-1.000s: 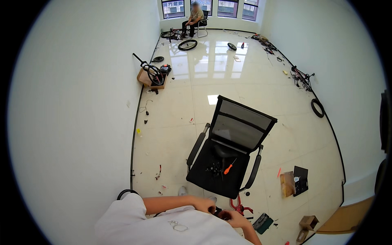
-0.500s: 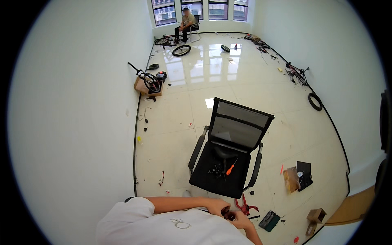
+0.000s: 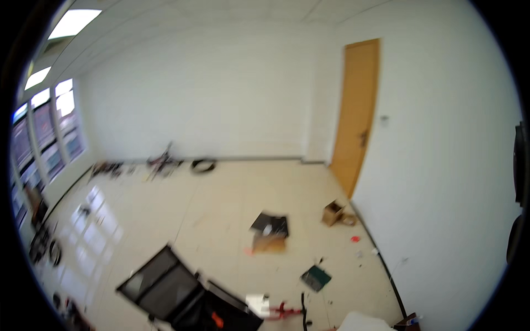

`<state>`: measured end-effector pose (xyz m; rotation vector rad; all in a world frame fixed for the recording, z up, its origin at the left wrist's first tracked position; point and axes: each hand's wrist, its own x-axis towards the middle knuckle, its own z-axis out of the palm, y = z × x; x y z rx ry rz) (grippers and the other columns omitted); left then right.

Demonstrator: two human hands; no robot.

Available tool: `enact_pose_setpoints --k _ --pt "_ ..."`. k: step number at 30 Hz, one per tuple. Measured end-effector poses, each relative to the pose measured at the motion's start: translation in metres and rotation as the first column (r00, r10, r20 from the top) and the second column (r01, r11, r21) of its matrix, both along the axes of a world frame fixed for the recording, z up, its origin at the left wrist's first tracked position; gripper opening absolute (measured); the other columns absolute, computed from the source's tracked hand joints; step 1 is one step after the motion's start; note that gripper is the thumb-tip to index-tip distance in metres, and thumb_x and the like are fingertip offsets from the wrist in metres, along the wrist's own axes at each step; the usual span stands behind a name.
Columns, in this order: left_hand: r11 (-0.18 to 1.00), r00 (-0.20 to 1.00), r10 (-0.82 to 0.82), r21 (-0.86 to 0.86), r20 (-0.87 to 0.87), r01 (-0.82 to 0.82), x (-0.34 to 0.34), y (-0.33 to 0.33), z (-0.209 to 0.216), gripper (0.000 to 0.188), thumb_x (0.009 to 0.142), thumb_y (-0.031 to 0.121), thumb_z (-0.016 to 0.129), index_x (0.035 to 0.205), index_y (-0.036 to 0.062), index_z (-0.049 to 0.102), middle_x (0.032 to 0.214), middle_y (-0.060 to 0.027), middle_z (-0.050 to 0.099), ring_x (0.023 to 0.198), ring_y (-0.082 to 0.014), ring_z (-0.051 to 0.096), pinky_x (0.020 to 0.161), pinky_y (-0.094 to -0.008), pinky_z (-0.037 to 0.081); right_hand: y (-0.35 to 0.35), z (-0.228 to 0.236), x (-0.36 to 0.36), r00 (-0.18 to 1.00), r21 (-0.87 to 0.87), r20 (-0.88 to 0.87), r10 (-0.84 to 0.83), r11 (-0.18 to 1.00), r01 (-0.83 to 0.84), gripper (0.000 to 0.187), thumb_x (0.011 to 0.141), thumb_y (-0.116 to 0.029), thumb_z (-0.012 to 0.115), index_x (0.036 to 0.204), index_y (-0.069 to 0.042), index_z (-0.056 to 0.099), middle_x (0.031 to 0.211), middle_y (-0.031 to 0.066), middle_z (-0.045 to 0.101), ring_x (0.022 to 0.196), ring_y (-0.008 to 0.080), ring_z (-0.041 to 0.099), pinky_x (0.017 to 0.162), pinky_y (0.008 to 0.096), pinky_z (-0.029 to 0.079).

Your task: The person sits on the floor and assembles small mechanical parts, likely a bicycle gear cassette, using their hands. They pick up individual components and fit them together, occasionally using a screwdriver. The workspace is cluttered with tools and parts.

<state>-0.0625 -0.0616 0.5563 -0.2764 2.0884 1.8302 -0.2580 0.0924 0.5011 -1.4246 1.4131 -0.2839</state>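
Note:
Neither of my hands shows in the head view now. A part of my white shirt (image 3: 364, 322) appears at the lower edge. Nearest to it lie a red metal bicycle part (image 3: 284, 310) and a thin black bar (image 3: 303, 311) on the floor. To their left stands the black mesh-backed office chair (image 3: 163, 281), cut off by the lower edge. An orange-handled screwdriver (image 3: 217, 319) rests on its seat. What my hands hold is out of sight.
A dark green case (image 3: 316, 278), a black panel (image 3: 276, 223), a brown sheet (image 3: 269, 244) and an open cardboard box (image 3: 332, 214) lie on the tiled floor. Bicycle parts (image 3: 163, 159) and a tyre (image 3: 203, 165) line the far wall. A wooden door (image 3: 358, 121) is shut.
The view has swung right and up, toward the door and side wall, with blur. My hands, earlier together around a dark brown object, have left the picture. The chair now appears lower left.

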Motion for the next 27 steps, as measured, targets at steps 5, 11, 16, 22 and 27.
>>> enact_pose_setpoints --k 5,11,16,22,27 --pt "0.993 0.995 0.065 0.094 0.080 -0.073 0.060 0.022 0.001 0.035 0.085 0.011 0.072 0.114 0.0022 0.053 0.096 -0.0105 0.061 0.085 -0.0205 0.058 0.076 -0.0342 0.050 0.025 0.001 0.084 0.999 0.006 0.024 0.039 0.999 -0.039 0.061 0.090 -0.041 0.061 0.136 -0.003 0.047 0.126 0.0219 0.058 0.108 0.0379 0.056 0.095 0.0406 0.043" --pt "0.996 0.998 -0.062 0.059 -0.006 0.062 0.031 -0.019 -0.040 0.038 0.079 0.026 0.078 0.099 0.0017 0.056 0.074 -0.0054 0.054 0.069 -0.0156 0.049 0.063 -0.0312 0.044 0.021 0.025 0.085 0.866 -0.042 0.275 -0.418 0.895 0.445 0.031 0.083 -0.027 0.067 0.094 0.000 0.058 0.080 0.0132 0.060 0.068 0.0234 0.055 0.062 0.0364 0.046" --pt "0.993 0.998 0.056 0.105 0.000 -0.056 0.058 -0.020 -0.040 0.041 0.079 0.023 0.078 0.104 -0.0001 0.055 0.081 -0.0081 0.059 0.070 -0.0154 0.051 0.064 -0.0307 0.045 0.003 0.020 0.090 0.929 -0.031 0.188 -0.320 0.943 0.331 0.028 0.080 -0.022 0.070 0.091 0.001 0.057 0.078 0.0119 0.059 0.065 0.0186 0.054 0.060 0.0318 0.046" --pt "0.966 0.966 0.258 0.015 0.029 -0.258 0.090 -0.005 -0.038 0.049 0.073 0.027 0.080 0.104 0.0004 0.054 0.083 -0.0114 0.060 0.074 -0.0218 0.058 0.066 -0.0343 0.048 -0.016 0.018 0.085 0.973 0.039 0.183 -0.139 0.990 0.135 0.031 0.079 -0.024 0.072 0.091 0.002 0.060 0.077 0.0082 0.061 0.067 0.0153 0.056 0.060 0.0293 0.048" --pt "0.923 0.923 0.384 -0.001 -0.015 -0.384 0.100 0.000 -0.028 0.043 0.076 0.016 0.078 0.106 0.0025 0.049 0.076 -0.0067 0.056 0.064 -0.0145 0.051 0.058 -0.0303 0.043 -0.042 0.006 0.072 0.974 0.030 0.227 -0.020 0.999 0.014 0.026 0.076 -0.022 0.071 0.085 0.001 0.063 0.074 0.0067 0.061 0.068 0.0136 0.056 0.061 0.0289 0.048"
